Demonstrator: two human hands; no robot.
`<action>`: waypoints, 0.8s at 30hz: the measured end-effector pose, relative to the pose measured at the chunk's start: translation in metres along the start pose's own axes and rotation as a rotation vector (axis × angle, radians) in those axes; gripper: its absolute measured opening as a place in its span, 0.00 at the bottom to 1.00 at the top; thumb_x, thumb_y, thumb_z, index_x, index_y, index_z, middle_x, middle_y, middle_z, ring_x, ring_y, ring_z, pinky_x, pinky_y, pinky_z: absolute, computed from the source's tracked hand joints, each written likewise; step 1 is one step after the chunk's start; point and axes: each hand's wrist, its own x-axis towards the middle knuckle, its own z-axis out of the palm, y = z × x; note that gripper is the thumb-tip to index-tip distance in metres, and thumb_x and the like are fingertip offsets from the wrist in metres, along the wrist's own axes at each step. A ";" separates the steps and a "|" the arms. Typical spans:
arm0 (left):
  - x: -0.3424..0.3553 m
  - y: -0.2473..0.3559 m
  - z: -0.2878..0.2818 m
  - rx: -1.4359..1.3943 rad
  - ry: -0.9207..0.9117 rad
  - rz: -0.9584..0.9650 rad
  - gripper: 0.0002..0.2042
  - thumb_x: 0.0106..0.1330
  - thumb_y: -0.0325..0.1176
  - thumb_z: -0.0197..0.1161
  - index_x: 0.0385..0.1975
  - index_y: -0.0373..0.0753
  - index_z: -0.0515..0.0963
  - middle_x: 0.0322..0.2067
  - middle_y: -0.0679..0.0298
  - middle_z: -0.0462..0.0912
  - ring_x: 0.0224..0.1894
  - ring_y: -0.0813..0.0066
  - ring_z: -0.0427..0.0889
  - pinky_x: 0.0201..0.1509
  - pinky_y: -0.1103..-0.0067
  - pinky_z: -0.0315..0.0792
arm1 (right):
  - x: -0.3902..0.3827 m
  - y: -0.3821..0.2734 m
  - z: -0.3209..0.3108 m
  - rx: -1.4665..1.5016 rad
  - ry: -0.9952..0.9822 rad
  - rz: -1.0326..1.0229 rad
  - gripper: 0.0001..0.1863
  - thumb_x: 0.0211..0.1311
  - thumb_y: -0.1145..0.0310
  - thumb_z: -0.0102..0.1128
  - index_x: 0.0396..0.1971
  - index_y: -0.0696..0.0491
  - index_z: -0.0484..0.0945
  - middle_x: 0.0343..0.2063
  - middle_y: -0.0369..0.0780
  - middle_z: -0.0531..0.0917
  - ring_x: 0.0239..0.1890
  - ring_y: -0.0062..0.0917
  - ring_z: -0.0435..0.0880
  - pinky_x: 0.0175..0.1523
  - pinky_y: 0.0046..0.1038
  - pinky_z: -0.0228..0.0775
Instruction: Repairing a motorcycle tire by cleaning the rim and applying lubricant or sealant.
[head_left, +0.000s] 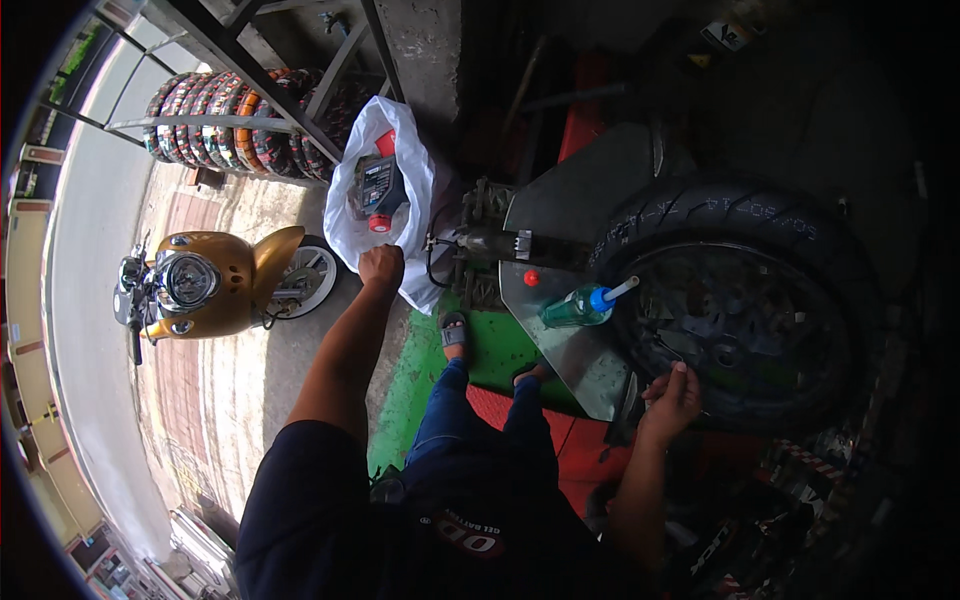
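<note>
My left hand (380,264) grips the near rim of a white plastic bag (428,280), which holds a dark oil bottle with a red cap (376,188) and a red item (385,143). My right hand (672,400) is closed beside the lower left of a black motorcycle wheel with tyre (720,215), pinching something thin and metallic that I cannot make out. The wheel lies flat on a tyre machine's metal plate (550,180). A green squeeze bottle (568,310) with blue cap and white nozzle stands left of the wheel, near a red knob (532,278).
A gold scooter (215,285) stands at the left on pavement (200,400) beside a road. Tyres (205,125) hang on a metal rack at the upper left, near a concrete pillar (430,70). Green and red flooring (505,350) lies under my feet. Dark clutter (720,530) fills the lower right.
</note>
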 end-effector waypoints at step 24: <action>-0.140 0.018 -0.052 -0.751 -0.021 0.110 0.20 0.60 0.43 0.65 0.43 0.32 0.78 0.39 0.45 0.85 0.46 0.44 0.84 0.52 0.59 0.75 | 0.010 -0.004 0.003 0.224 0.008 0.092 0.12 0.72 0.63 0.61 0.35 0.57 0.80 0.17 0.34 0.78 0.12 0.16 0.73 0.18 0.19 0.60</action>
